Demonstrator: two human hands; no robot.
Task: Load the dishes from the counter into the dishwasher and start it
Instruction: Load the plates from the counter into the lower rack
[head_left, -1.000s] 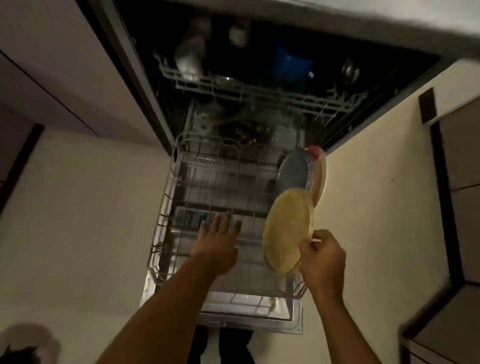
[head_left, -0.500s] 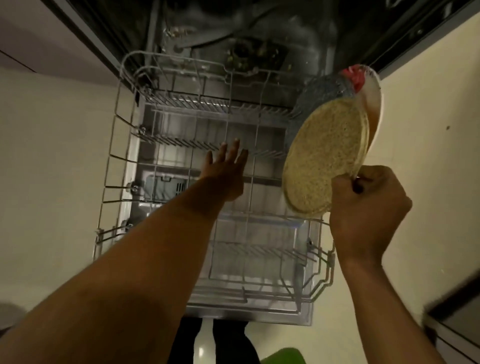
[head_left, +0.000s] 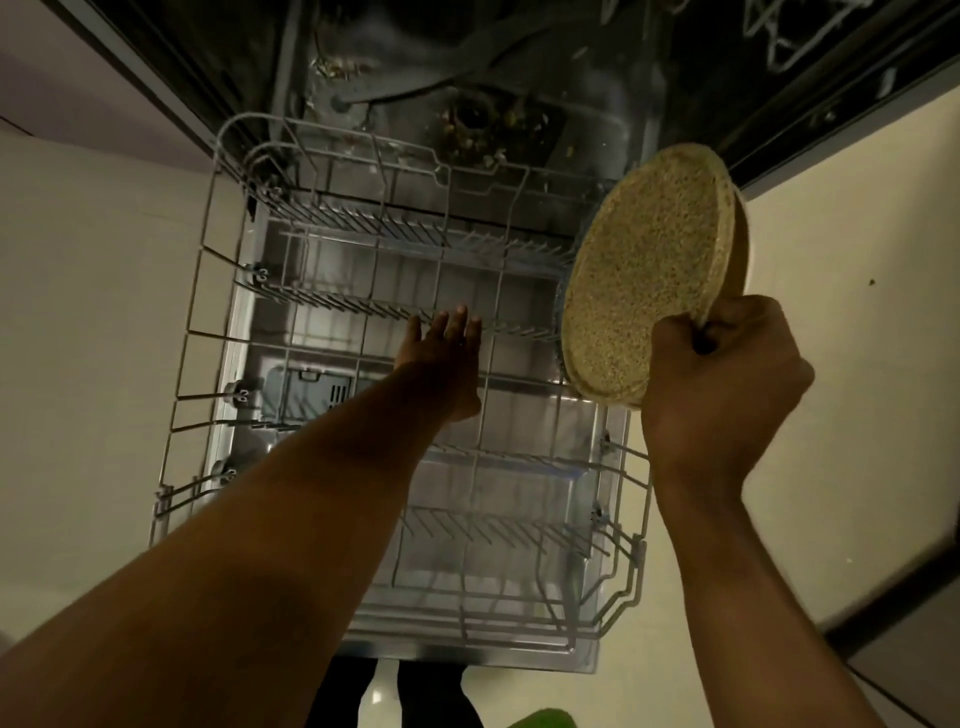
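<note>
A grey wire lower dishwasher rack (head_left: 353, 304) is seen pulled fully out over the lowered grey dishwasher door (head_left: 467, 652). No dishes are held in its rows of tines.

A round, speckled tan plate (head_left: 644, 270) is held tilted on edge above the right side of the rack, its flat speckled face turned toward the camera. Behind it the plain tan rim of a second dish (head_left: 740, 249) can be made out; how many dishes are stacked there cannot be told. The plate's lower edge is gripped by the right hand (head_left: 722, 374), with fingers curled round the rim.

The left hand (head_left: 441, 364) is stretched out over the middle of the rack with fingers straight and together, nothing held in it. Whether the fingertips touch the tines cannot be told.

Beyond the far end of the rack, the dark dishwasher tub floor (head_left: 467, 78) is seen, strewn with food scraps. A cream floor (head_left: 78, 312) lies on both sides of the rack.
</note>
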